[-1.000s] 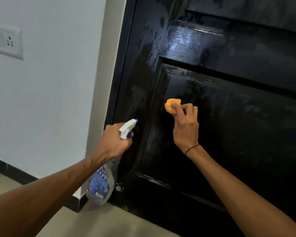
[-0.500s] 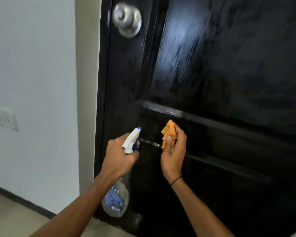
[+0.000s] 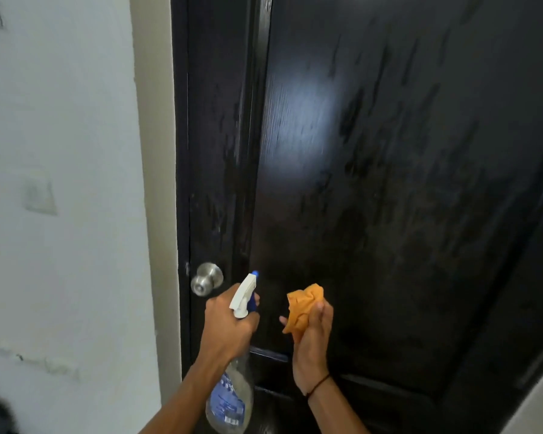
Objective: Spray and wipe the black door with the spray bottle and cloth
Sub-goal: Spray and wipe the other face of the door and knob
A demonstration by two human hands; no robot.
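Spray bottle (image 3: 232,383) sits low in the frame, gripped at its neck by the left hand (image 3: 228,324), nozzle aimed at the black door (image 3: 389,183), probably ready for wetting the upper panel. Right hand (image 3: 312,336) has its fingers clenched around the crumpled orange cloth (image 3: 301,305), held just off the glossy, streaked wood. Metal knob (image 3: 207,278) and white wall (image 3: 60,151) lie at left.
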